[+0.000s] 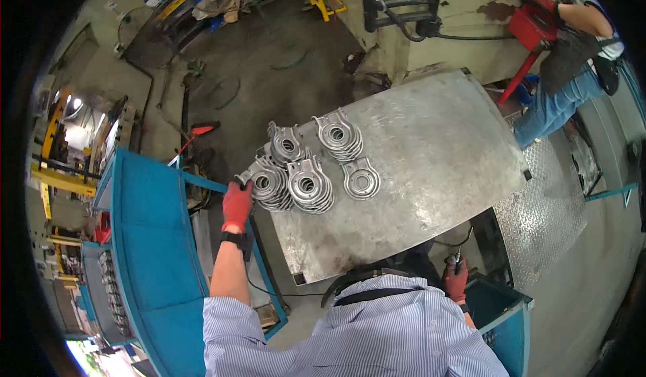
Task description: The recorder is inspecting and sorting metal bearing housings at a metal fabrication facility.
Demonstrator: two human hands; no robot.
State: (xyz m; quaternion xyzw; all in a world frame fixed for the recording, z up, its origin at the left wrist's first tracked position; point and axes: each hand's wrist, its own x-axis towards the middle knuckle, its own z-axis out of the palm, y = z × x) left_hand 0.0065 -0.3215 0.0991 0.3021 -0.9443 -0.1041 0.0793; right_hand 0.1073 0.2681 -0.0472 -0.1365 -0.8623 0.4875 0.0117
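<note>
My left hand (237,206), in a red glove with dark fingertips, is at the left end of a metal table. Its fingers are closed at the tab of a round stamped metal bracket (263,182), which lies on top of a leaning stack. Close by are more stacks of such brackets (307,185), (338,134), (288,145), each with a round hole. A bracket (361,178) with a raised ring lies at their right. Low beside my body, my right hand (455,279), also red-gloved, is closed around a small dark and silver hand tool (457,261) with a thin line at it.
The steel table (431,175) has dark corner caps. A blue metal rack (151,235) stands close on my left, a blue bin (501,313) at my right. A person (562,87) works beyond the table's right end, near a red box (531,27). Tread plate (542,209) covers the floor there.
</note>
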